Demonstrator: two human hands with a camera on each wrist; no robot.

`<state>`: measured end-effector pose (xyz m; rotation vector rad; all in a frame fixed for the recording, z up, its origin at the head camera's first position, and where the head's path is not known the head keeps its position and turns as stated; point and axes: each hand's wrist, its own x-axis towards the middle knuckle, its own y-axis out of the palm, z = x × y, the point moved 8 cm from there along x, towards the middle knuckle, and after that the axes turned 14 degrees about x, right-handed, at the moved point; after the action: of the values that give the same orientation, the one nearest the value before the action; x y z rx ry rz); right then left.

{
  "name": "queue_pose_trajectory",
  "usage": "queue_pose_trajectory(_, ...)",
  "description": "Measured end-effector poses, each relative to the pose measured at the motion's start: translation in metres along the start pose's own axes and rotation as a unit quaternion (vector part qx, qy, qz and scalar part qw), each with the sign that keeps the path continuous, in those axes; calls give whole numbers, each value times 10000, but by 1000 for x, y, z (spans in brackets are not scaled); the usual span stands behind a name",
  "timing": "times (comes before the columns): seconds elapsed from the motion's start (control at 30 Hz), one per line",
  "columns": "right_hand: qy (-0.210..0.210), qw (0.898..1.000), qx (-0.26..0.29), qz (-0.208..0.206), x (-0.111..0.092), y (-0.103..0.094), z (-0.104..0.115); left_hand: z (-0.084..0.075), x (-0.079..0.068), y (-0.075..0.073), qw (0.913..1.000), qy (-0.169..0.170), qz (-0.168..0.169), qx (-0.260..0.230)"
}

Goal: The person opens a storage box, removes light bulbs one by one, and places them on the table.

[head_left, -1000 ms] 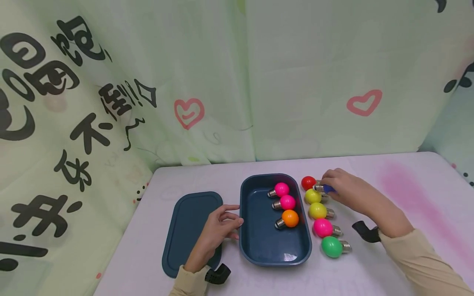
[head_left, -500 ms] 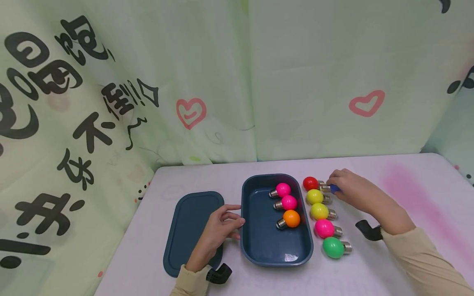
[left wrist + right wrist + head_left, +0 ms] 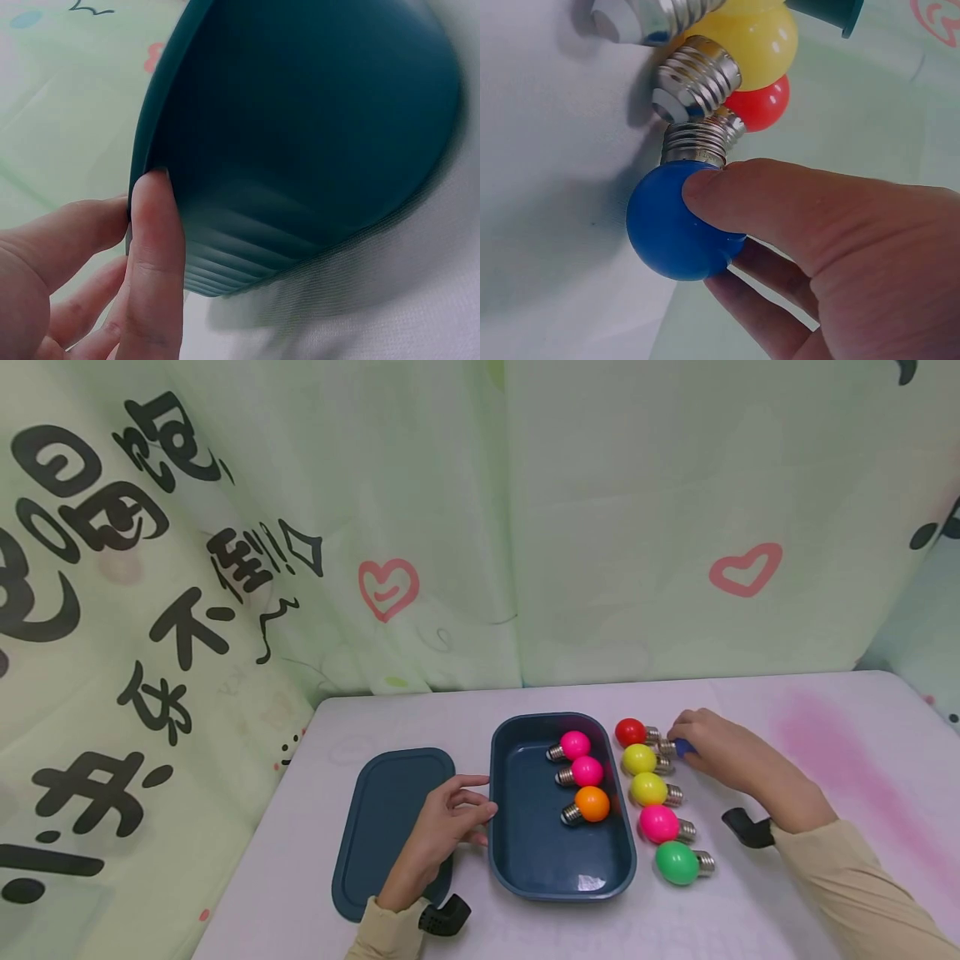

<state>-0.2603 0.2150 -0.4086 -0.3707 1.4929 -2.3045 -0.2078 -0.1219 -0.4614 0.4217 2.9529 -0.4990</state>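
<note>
My left hand (image 3: 448,818) is at the left rim of a dark blue plastic container (image 3: 555,881). In the left wrist view, one digit lies against the outer wall below the rim and another reaches its far side, pinching the edge. Inside the container lie two pink bulbs (image 3: 575,745) and an orange bulb (image 3: 592,804). My right hand (image 3: 723,758) grips a blue bulb (image 3: 679,225) by its round part, its metal screw base toward the row of bulbs beside the container. In that row, a red bulb (image 3: 630,732) and a yellow bulb (image 3: 639,759) lie nearest.
Closer to me in the row are a second yellow bulb (image 3: 648,789), a pink bulb (image 3: 658,823) and a green bulb (image 3: 677,863). A dark blue lid (image 3: 390,810) lies flat on the table, left of the container. Behind the table hangs a pale green printed curtain (image 3: 615,527).
My right hand has drawn the blue bulb slightly right and toward me, exposing more of the red bulb's base. The left hand stays at the rim while the head view shifts slightly.
</note>
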Motion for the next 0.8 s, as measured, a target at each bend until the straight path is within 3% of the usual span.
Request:
queue_pose_trajectory(0.47, 111, 9999, 93, -82, -3, 3, -7, 3, 3, 1, 10000, -32, 4, 42)
queue_pose_trajectory(0.8, -58, 9995, 22, -321, -6, -7, 18, 3, 2, 1, 10000, -76, -9, 23)
